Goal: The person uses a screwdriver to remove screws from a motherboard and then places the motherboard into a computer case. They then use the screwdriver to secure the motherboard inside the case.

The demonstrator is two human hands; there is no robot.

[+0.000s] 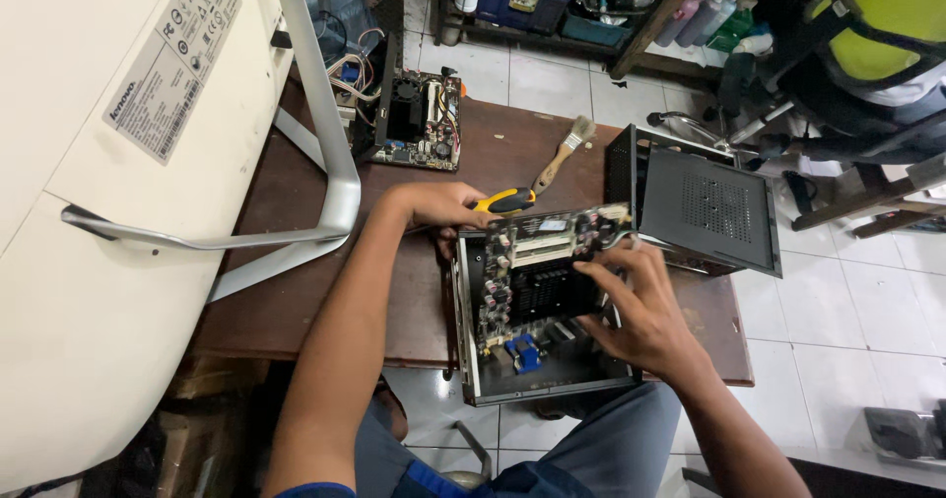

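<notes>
The biggest thing is a white all-in-one computer (pixel 89 212), lying face down on the left with its silver stand (pixel 330 153) bent over the back. Under it is a brown wooden table (pixel 296 291), which stands on a white tile floor (pixel 847 321).

At the near edge of the table lies an open small metal computer case (pixel 512 385). Just beside it, on the right, the black case cover (pixel 705 207) with ventilation holes stands tilted. Above the case a motherboard (pixel 537 276) is lifted and tilted, with its far edge higher than its near edge.

The right hand (pixel 636 306) holds the motherboard at its right side. The fingers (pixel 601 276) are spread apart and press on the top face near the black heat sink, and one fingertip reaches up to the far right corner. I cannot tell where the thumb is, because the hand hides it.

The left hand (pixel 443 205) is at the far left corner of the motherboard. Its fingers are closed around a screwdriver (pixel 503 201) with a yellow and black handle, which lies just beside the board's far edge.

Farther back on the table there is a second circuit board (pixel 419 124) with a fan, and near it a paint brush (pixel 564 153) with a wooden handle.
</notes>
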